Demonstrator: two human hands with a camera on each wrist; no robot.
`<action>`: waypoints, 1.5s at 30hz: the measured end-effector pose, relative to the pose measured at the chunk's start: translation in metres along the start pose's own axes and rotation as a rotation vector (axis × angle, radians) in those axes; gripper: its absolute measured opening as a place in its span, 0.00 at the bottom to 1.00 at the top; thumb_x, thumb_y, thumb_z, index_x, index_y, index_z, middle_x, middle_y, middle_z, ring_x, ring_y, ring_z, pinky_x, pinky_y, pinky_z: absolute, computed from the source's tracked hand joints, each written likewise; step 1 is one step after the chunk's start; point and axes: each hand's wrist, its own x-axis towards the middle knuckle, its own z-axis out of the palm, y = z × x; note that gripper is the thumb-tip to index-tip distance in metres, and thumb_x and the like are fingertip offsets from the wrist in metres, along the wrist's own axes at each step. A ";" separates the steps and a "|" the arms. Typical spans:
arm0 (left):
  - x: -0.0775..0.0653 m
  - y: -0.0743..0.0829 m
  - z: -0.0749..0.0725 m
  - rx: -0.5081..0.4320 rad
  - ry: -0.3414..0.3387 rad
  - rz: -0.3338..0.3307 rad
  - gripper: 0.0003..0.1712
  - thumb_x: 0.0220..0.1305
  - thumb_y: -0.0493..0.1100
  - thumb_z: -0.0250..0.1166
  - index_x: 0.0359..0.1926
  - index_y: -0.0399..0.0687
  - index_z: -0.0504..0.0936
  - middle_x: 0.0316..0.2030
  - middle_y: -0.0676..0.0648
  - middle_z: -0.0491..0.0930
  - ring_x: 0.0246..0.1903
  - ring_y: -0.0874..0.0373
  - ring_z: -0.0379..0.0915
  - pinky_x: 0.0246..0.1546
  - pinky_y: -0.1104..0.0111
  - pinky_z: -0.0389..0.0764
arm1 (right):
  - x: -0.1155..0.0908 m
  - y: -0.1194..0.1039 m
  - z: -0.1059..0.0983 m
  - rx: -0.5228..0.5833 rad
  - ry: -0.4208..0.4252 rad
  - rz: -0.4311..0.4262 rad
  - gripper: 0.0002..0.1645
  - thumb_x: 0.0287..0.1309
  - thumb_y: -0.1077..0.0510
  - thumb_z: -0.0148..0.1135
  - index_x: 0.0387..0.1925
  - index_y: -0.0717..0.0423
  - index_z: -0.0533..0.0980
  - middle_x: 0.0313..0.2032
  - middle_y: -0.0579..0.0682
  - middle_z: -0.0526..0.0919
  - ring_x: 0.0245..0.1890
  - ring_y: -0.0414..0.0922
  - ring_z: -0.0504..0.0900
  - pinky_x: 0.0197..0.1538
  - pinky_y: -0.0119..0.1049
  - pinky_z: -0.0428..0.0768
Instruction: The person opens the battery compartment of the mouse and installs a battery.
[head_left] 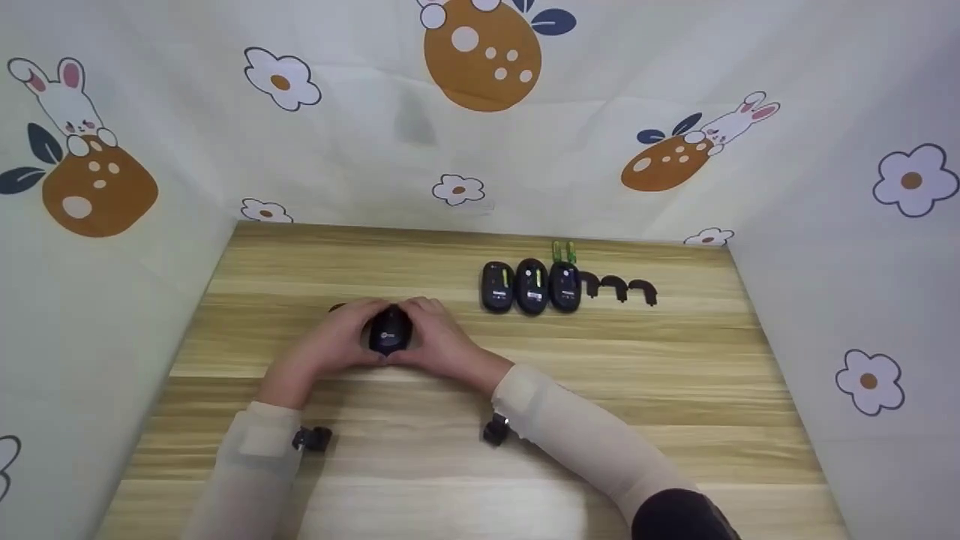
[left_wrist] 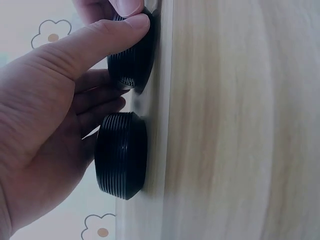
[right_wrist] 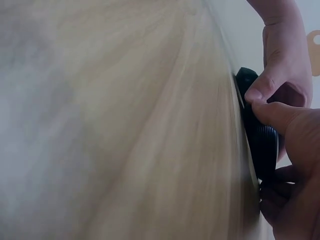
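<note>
A black computer mouse (head_left: 390, 331) with a small pale logo lies top up on the table, between my two hands. My left hand (head_left: 349, 335) holds it from the left and my right hand (head_left: 439, 341) from the right. Both thumbs meet at its near end, with the fingers bent around its sides. The left wrist view shows the ribbed side of this mouse (left_wrist: 131, 60); in the right wrist view, the thumbs partly cover the mouse (right_wrist: 262, 140). A second black ribbed mouse (left_wrist: 121, 155) sits beside my left hand, mostly hidden by that hand in the head view.
Right of my hands, three mice, left (head_left: 497, 287), middle (head_left: 532, 287) and right (head_left: 565, 288), lie underside up in a row. Green batteries (head_left: 564, 252) lie behind them. Curved black covers (head_left: 615, 288) lie to their right. A printed cloth (head_left: 360, 157) borders the wooden table (head_left: 450, 465).
</note>
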 end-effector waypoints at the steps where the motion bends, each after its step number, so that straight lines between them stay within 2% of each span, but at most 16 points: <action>1: 0.001 0.000 0.001 0.001 0.001 0.008 0.48 0.54 0.44 0.87 0.72 0.32 0.78 0.68 0.32 0.80 0.71 0.33 0.74 0.76 0.41 0.71 | 0.000 0.001 -0.001 -0.004 0.005 -0.004 0.52 0.54 0.40 0.87 0.73 0.59 0.76 0.64 0.53 0.82 0.66 0.50 0.77 0.74 0.38 0.73; 11: 0.004 0.010 0.005 0.006 0.007 -0.010 0.51 0.55 0.53 0.88 0.74 0.36 0.78 0.70 0.36 0.80 0.72 0.37 0.74 0.77 0.43 0.72 | -0.013 0.014 -0.016 0.117 -0.033 0.008 0.53 0.56 0.40 0.86 0.76 0.56 0.75 0.65 0.50 0.80 0.66 0.47 0.75 0.74 0.37 0.74; 17: 0.009 0.017 0.010 0.015 0.002 -0.013 0.52 0.56 0.52 0.86 0.77 0.37 0.76 0.72 0.36 0.78 0.74 0.37 0.72 0.77 0.43 0.71 | -0.022 0.025 -0.026 0.176 -0.032 -0.006 0.53 0.57 0.39 0.86 0.77 0.55 0.74 0.67 0.48 0.79 0.68 0.45 0.74 0.75 0.37 0.73; 24: 0.015 0.025 0.019 0.017 0.001 0.020 0.52 0.55 0.52 0.86 0.77 0.40 0.76 0.72 0.40 0.79 0.73 0.41 0.73 0.78 0.46 0.71 | -0.036 0.033 -0.034 0.190 -0.031 -0.019 0.53 0.57 0.40 0.85 0.78 0.55 0.74 0.66 0.48 0.79 0.67 0.45 0.74 0.75 0.37 0.74; 33: 0.020 0.037 0.032 0.032 -0.005 0.042 0.52 0.58 0.57 0.85 0.77 0.41 0.76 0.73 0.40 0.78 0.74 0.41 0.71 0.78 0.46 0.71 | -0.057 0.042 -0.044 0.184 -0.012 -0.040 0.51 0.59 0.41 0.84 0.77 0.55 0.74 0.66 0.50 0.78 0.69 0.46 0.74 0.77 0.41 0.73; 41: 0.026 0.052 0.044 -0.022 -0.022 0.074 0.52 0.59 0.56 0.83 0.79 0.41 0.74 0.74 0.41 0.76 0.75 0.42 0.70 0.79 0.47 0.69 | -0.078 0.052 -0.054 0.185 -0.003 -0.023 0.52 0.60 0.37 0.82 0.79 0.53 0.73 0.69 0.48 0.77 0.71 0.46 0.73 0.78 0.43 0.72; 45: 0.028 0.059 0.051 -0.053 0.003 0.093 0.51 0.59 0.58 0.83 0.78 0.43 0.75 0.73 0.43 0.76 0.73 0.44 0.71 0.78 0.47 0.71 | -0.088 0.057 -0.061 0.209 -0.002 -0.013 0.53 0.61 0.36 0.82 0.80 0.52 0.72 0.72 0.48 0.75 0.73 0.46 0.72 0.80 0.44 0.70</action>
